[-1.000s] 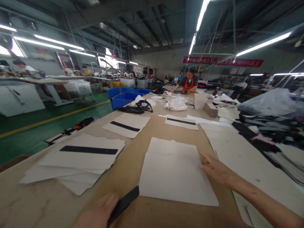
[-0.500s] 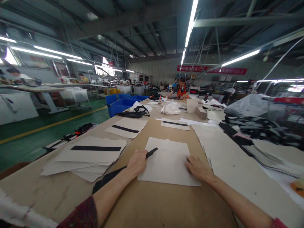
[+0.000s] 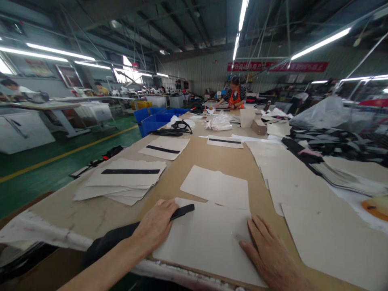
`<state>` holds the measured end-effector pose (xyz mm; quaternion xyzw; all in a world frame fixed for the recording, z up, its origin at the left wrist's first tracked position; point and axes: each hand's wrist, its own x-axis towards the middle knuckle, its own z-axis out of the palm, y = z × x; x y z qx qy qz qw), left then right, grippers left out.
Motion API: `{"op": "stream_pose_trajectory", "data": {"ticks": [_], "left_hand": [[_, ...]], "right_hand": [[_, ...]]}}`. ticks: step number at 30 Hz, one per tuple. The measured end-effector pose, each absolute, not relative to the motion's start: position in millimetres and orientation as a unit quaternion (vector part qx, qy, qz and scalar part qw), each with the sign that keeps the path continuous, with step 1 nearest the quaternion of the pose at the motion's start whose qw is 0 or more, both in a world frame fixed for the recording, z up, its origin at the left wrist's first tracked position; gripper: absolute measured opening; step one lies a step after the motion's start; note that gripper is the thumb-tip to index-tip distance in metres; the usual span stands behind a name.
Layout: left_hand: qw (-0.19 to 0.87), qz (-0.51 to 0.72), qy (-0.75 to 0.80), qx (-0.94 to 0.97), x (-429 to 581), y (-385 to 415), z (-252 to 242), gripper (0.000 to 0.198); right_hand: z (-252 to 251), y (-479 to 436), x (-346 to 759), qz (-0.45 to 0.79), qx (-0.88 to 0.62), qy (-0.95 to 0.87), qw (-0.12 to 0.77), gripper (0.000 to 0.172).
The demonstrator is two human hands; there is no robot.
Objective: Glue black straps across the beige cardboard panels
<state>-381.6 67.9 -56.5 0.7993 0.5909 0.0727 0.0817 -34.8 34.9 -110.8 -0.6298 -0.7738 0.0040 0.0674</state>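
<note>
My left hand [image 3: 155, 228] rests on the left edge of a pale cut sheet [image 3: 209, 238] near the table's front edge, its fingers closed over a black strip [image 3: 180, 211] that sticks out to the right. Flat on the sheet's right part lies my right hand [image 3: 266, 252], fingers stretched out and holding nothing. A second pale sheet [image 3: 216, 186] lies just beyond, bare. To the left sits a stack of sheets [image 3: 121, 184] with a black strip [image 3: 130, 171] on top.
More sheets with black strips [image 3: 163, 148] [image 3: 224, 141] lie farther up the long brown table [image 3: 212, 157]. Large pale pieces [image 3: 303, 194] and dark material piles [image 3: 333, 145] fill the right side. Blue bins [image 3: 153, 119] stand at the left. A person in an orange apron [image 3: 235, 97] works at the far end.
The top sheet has been pulled toward me, off the one beneath it, with both hands on it. My left hand still holds the black strip. The view dropped lower.
</note>
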Motion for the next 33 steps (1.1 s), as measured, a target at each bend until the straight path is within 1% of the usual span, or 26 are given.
{"op": "stream_pose_trajectory", "data": {"ticks": [2, 4, 6, 8, 9, 11, 13, 14, 16, 18, 21, 25, 28, 30, 32, 33], "left_hand": [[0.083, 0.056, 0.6, 0.794, -384, 56, -54, 0.041], [0.078, 0.06, 0.618, 0.78, -386, 46, -47, 0.04], [0.078, 0.087, 0.651, 0.75, -386, 38, -34, 0.036], [0.125, 0.127, 0.684, 0.707, -382, 29, -17, 0.034], [0.181, 0.145, 0.69, 0.685, -379, 24, -8, 0.036], [0.352, 0.173, 0.665, 0.636, -368, 14, 6, 0.045], [0.528, 0.201, 0.591, 0.575, -355, 6, 13, 0.051], [0.592, 0.212, 0.552, 0.548, -349, 3, 14, 0.052], [0.662, 0.226, 0.5, 0.511, -340, 1, 12, 0.052], [0.682, 0.233, 0.484, 0.497, -334, 1, 8, 0.055], [0.682, 0.259, 0.486, 0.481, -330, 4, 4, 0.056], [0.686, 0.284, 0.483, 0.465, -324, 6, 1, 0.052], [0.687, 0.304, 0.466, 0.467, -318, 7, -2, 0.047], [0.685, 0.321, 0.462, 0.463, -316, 8, -4, 0.048], [0.68, 0.336, 0.469, 0.452, -315, 9, -5, 0.05], [0.677, 0.339, 0.472, 0.451, -314, 9, -5, 0.049]], "right_hand": [[-121, 19, -34, -0.002, -0.629, -0.773, 0.085, 0.065], [-129, 8, -32, -0.015, -0.619, -0.775, 0.128, 0.065], [-129, 3, -30, -0.033, -0.6, -0.775, 0.196, 0.062], [-116, 2, -30, -0.039, -0.566, -0.774, 0.281, 0.054], [-105, 3, -32, -0.026, -0.54, -0.779, 0.319, 0.047], [-76, 3, -41, 0.041, -0.486, -0.796, 0.357, 0.034], [-46, 2, -58, 0.147, -0.465, -0.807, 0.334, 0.027], [-34, 1, -68, 0.191, -0.469, -0.798, 0.326, 0.027], [-17, 0, -88, 0.254, -0.484, -0.772, 0.324, 0.023], [-10, -1, -106, 0.285, -0.476, -0.757, 0.345, 0.024], [-10, -1, -123, 0.307, -0.423, -0.769, 0.367, 0.039], [-14, 0, -131, 0.307, -0.377, -0.791, 0.37, 0.047], [-18, 0, -133, 0.226, -0.368, -0.818, 0.38, 0.048], [-21, -1, -133, 0.148, -0.367, -0.828, 0.398, 0.046], [-23, -1, -133, 0.095, -0.367, -0.823, 0.423, 0.041], [-23, -2, -133, 0.092, -0.368, -0.817, 0.434, 0.035]]}}
